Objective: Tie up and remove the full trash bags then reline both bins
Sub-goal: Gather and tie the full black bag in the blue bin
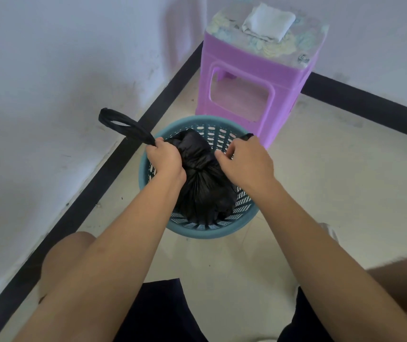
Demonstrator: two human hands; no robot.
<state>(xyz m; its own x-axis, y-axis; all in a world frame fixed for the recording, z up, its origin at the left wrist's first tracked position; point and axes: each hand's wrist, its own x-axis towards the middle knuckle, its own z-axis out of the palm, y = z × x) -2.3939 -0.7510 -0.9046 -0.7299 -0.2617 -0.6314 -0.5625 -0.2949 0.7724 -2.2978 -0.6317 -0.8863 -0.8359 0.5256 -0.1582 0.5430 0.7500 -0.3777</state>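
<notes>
— Two walls (49, 70) met in a corner behind the bin, didn't they?

— Yes, with a black skirting strip (113, 159) along the pale floor (333, 181). A purple plastic stool (251, 77) stood just behind the bin, carrying a folded white cloth (269, 22) on its patterned top.

— And the bin itself?

— A teal perforated bin (204, 229) sat on the floor between the person's knees and the stool. Inside it rested a black trash bag (204, 191), its neck gathered into a bunch above the rim.

— What were the hands doing?

— Her left hand (165, 159) was closed around one bag handle (121, 125), whose loop stuck out toward the wall left of the bin. The right hand (246, 161) pinched the other handle at the bin's far right rim, fingers curled.
</notes>
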